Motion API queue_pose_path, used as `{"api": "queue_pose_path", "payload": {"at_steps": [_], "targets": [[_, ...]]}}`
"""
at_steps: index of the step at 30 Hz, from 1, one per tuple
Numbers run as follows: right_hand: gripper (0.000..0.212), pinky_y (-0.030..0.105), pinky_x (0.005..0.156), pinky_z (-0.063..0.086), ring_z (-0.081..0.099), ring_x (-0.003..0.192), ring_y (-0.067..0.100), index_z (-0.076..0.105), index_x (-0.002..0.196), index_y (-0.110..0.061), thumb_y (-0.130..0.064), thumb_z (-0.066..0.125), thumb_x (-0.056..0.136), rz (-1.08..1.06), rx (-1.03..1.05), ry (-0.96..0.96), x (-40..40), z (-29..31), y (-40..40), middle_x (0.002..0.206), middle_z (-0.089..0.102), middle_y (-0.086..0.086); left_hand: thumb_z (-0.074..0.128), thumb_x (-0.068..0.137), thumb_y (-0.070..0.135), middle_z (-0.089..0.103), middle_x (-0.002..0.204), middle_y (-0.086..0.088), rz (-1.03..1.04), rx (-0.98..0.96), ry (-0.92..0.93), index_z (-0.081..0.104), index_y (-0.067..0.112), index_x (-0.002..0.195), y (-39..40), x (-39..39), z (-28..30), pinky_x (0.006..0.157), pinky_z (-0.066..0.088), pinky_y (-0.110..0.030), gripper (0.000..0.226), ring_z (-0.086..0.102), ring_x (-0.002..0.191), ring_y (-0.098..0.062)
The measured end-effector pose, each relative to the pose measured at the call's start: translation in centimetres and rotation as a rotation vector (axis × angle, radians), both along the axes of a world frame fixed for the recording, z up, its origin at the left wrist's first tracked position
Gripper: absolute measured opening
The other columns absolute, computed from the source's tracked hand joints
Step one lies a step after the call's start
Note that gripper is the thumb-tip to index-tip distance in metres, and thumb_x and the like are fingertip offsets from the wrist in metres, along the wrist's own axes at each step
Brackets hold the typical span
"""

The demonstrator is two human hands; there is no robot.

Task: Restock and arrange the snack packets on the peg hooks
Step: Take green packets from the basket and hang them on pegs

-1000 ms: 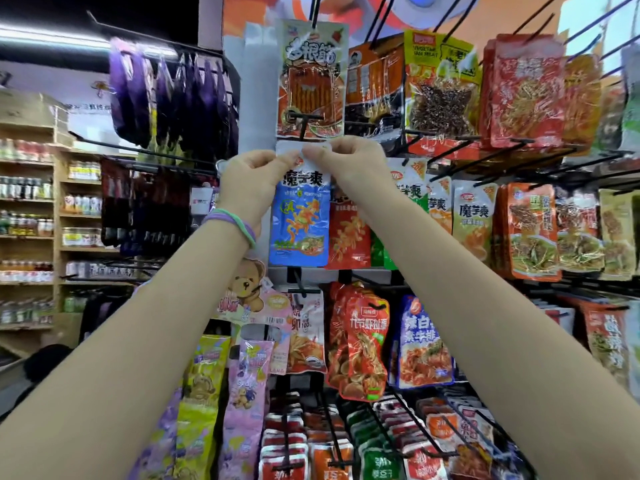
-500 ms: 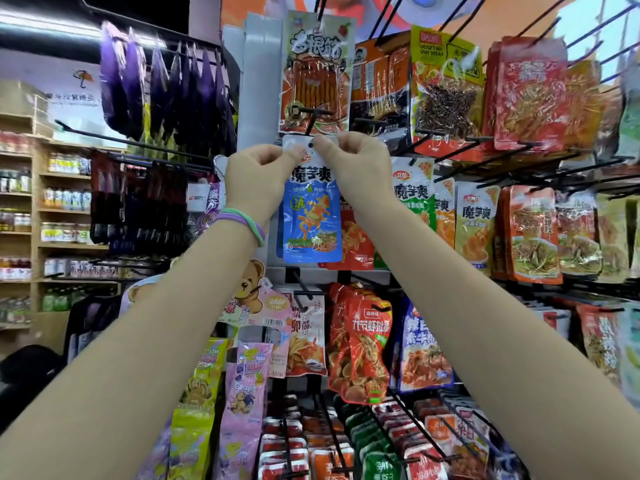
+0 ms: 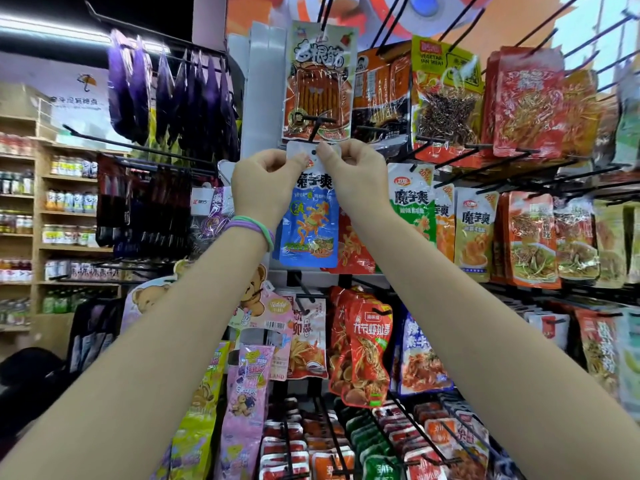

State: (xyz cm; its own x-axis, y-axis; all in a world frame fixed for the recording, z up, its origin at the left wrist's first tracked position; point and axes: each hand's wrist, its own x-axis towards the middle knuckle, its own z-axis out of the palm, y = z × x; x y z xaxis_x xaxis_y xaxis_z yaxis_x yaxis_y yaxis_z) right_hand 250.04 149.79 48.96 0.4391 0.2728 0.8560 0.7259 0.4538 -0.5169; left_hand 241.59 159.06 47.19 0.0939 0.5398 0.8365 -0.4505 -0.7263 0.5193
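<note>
Snack packets hang in rows on a rack of black peg hooks, and one blue packet (image 3: 309, 223) is held up at the middle of it. Nearest the camera, two bare forearms reach forward and up from the bottom corners. The left wrist wears green and purple bands (image 3: 254, 227). The left hand (image 3: 264, 185) has its fingers curled, thumb and forefinger pinching the top left corner of the blue packet's clear header. The right hand (image 3: 349, 174) is curled the same way and pinches the top right corner. Between the two sets of fingertips the small round hang hole shows, just under the tip of a black peg hook (image 3: 317, 128) that sticks out toward the camera. Whether the hole is already over the hook I cannot tell.

Just behind the blue packet hangs a red packet (image 3: 351, 247), partly hidden by the right wrist. Right of it are green and yellow packets (image 3: 412, 206) with the same lettering as the blue one. Above the hands hangs a tall orange packet of sticks (image 3: 320, 84). Below the arms are a red-orange packet (image 3: 369, 355) and a pink bear-printed packet (image 3: 251, 386).

Further off, on the left, purple packets (image 3: 173, 95) hang side-on from a long rail, and wooden shelves (image 3: 59, 249) of bottles stand at the back
</note>
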Motion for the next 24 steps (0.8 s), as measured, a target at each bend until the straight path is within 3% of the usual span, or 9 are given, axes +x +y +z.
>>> {"api": "queue_pose_path", "payload": {"at_steps": [2, 5, 10, 13, 17, 24], "targets": [[0.028, 0.030, 0.057, 0.032, 0.033, 0.055, 0.012, 0.054, 0.076, -0.011, -0.026, 0.066, 0.097, 0.004, 0.011, 0.007, 0.0, -0.1, 0.1, 0.059, 0.041, -0.002, 0.075, 0.091, 0.034, 0.057, 0.064, 0.006, 0.060, 0.023, -0.017, 0.071, 0.018, 0.074, 0.0, 0.1, 0.1, 0.059, 0.040, -0.020, 0.023, 0.045, 0.057, -0.004], [0.029, 0.030, 0.057, 0.031, 0.034, 0.054, 0.011, 0.055, 0.075, -0.012, -0.029, 0.067, 0.097, -0.018, 0.025, 0.014, -0.1, -0.2, 0.2, 0.058, 0.042, -0.003, 0.074, 0.088, 0.047, 0.066, 0.086, -0.008, 0.118, 0.052, -0.020, 0.078, 0.016, 0.084, 0.1, 0.2, 0.6, 0.058, 0.038, -0.009, 0.032, 0.050, 0.061, -0.002], [0.041, 0.031, 0.059, 0.036, 0.039, 0.061, 0.013, 0.061, 0.080, 0.007, -0.031, 0.068, 0.096, -0.025, 0.103, 0.055, -0.5, -0.8, 0.7, 0.065, 0.049, 0.005, 0.076, 0.092, 0.028, 0.059, 0.051, 0.017, -0.090, -0.031, -0.032, 0.073, 0.018, 0.074, -0.5, 0.4, 0.8, 0.057, 0.041, -0.014, 0.020, 0.048, 0.051, 0.005], [0.040, 0.022, 0.052, 0.033, 0.036, 0.057, 0.008, 0.057, 0.084, 0.012, -0.024, 0.064, 0.099, 0.014, 0.159, 0.083, -1.4, -1.2, 0.9, 0.066, 0.044, 0.006, 0.075, 0.093, 0.025, 0.059, 0.052, 0.017, -0.122, -0.040, -0.054, 0.072, 0.020, 0.072, -0.7, 0.5, 0.6, 0.057, 0.042, -0.017, 0.022, 0.047, 0.052, 0.003], [0.037, 0.017, 0.046, 0.027, 0.029, 0.046, 0.003, 0.046, 0.069, -0.011, -0.025, 0.061, 0.101, 0.014, 0.154, 0.127, -1.8, -1.5, 1.2, 0.056, 0.035, -0.009, 0.075, 0.093, 0.022, 0.062, 0.062, 0.010, -0.187, -0.077, -0.098, 0.073, 0.018, 0.074, -0.7, 0.8, 0.5, 0.061, 0.047, -0.020, 0.019, 0.052, 0.060, -0.003], [0.039, 0.018, 0.044, 0.026, 0.027, 0.043, 0.003, 0.042, 0.067, -0.013, -0.021, 0.060, 0.101, 0.026, 0.150, 0.135, -1.6, -1.2, 1.3, 0.055, 0.033, -0.006, 0.075, 0.092, 0.019, 0.061, 0.054, 0.015, -0.160, -0.101, -0.098, 0.070, 0.019, 0.070, -0.5, 1.1, 0.6, 0.062, 0.049, -0.024, 0.023, 0.054, 0.057, -0.001]]}}
